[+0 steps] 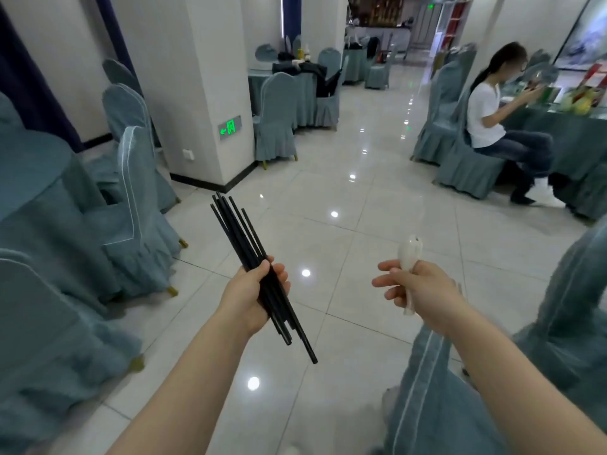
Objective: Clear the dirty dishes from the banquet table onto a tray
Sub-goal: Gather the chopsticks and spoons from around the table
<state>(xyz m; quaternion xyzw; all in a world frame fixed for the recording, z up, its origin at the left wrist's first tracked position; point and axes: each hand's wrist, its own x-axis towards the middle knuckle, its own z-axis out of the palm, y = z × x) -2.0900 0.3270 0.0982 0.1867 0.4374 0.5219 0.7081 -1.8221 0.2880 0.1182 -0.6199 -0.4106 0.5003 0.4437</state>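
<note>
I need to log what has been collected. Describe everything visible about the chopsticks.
The chopsticks are a bundle of several long, thin black sticks, smooth and matte, plastic by the look. The left hand grips them near the middle. They slant, far ends up and left, near ends fanning unevenly below the fist, held above the tiled floor.

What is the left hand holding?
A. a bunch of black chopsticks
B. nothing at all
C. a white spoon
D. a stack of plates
A: the left hand is closed around a bunch of black chopsticks that stick out above and below the fist, while the white spoons are in the right hand.
</note>
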